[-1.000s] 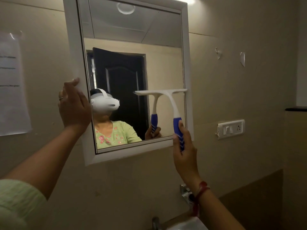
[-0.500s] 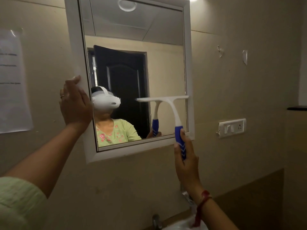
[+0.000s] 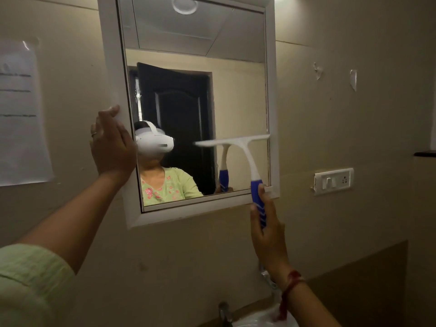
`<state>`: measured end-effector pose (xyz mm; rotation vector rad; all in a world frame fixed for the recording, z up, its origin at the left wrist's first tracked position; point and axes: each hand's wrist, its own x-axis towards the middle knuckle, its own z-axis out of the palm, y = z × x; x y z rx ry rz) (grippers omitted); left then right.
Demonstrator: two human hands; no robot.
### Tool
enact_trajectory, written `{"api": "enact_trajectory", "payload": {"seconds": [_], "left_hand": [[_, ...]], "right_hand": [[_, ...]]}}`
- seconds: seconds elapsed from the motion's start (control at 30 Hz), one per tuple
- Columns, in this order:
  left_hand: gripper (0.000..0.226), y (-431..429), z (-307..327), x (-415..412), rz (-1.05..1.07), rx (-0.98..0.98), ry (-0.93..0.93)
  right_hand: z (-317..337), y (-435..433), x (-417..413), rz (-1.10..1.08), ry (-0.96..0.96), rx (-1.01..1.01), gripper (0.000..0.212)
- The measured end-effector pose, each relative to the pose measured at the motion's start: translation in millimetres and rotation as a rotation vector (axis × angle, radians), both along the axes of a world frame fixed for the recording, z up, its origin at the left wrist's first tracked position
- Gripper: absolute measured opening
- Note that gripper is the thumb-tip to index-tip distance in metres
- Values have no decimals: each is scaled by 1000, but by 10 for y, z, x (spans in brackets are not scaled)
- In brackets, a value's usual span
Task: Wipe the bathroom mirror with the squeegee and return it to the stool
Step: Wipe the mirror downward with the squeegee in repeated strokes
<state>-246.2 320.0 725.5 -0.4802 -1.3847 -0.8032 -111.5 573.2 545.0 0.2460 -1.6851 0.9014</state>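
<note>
A white-framed mirror [image 3: 272, 90] hangs tilted on the beige wall. My right hand [image 3: 269, 234] grips the blue handle of a white squeegee [image 3: 245, 152], whose blade lies flat against the glass low on the right side. My left hand [image 3: 111, 147] presses on the mirror's left frame edge, fingers wrapped around it. The glass reflects the squeegee, a person in a green top and a dark door. The stool is not in view.
A switch plate [image 3: 333, 180] sits on the wall right of the mirror. A paper sheet [image 3: 21, 112] is taped at the left. A tap [image 3: 224, 312] and a white basin rim [image 3: 257, 319] show at the bottom. A dark ledge [image 3: 424, 154] juts out at the right.
The squeegee blade has slid down the right side of the glass, and my right hand has dropped below the frame's lower edge. My left hand has stayed on the frame.
</note>
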Motion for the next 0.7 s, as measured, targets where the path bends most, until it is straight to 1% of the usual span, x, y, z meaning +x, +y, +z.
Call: {"api": "enact_trajectory", "payload": {"seconds": [0.07,0.13,0.27,0.33,0.4,0.6,0.7], "left_hand": [[28,-2,-3,10,-4,2,1],[28,8,-6,26,-10,7,-4],[29,13,-9,49,-17,12,-11],[29,14,-1,69,-16,5,-10],[28,16,-1,82,-17,8,-21],[28,23,-4,84,-22,6,-17],[27,24,-3,83,-17,6,-20]], "right_hand": [[194,-7,-34,-4,30,2,50],[223,-19,-47,-1,39,0,50],[-194,-15,-20,-21,-9,16,50],[-424,-4,1,-45,-39,43,53],[-509,-5,22,-51,-69,46,55],[-56,32,-27,-24,-6,5,50],[-102,28,-15,-28,-16,6,50]]}}
